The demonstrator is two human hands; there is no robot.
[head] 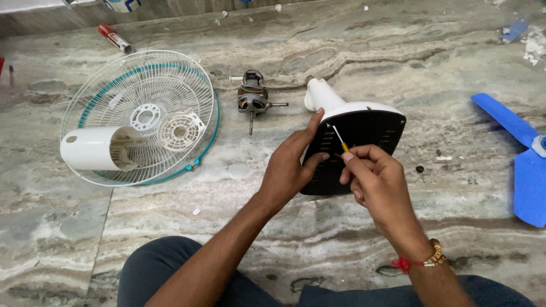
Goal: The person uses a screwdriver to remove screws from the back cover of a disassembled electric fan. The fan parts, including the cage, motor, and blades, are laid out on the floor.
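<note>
A fan base [369, 131], white with a black underside, stands tilted on the marble floor. My left hand [290, 165] grips its left edge, thumb up along the rim. My right hand [378, 182] holds a small screwdriver [340, 138] with a yellow handle, its tip against the upper left of the black underside. A red thread and a bead bracelet circle my right wrist.
A white wire fan guard [114, 85] with a teal rim lies at the left, holding a white motor cover [94, 149] and a round plastic grille piece [179, 131]. A bare motor [253, 98] lies behind. Blue fan blades [523, 153] lie at the right, small screws [420, 169] near them.
</note>
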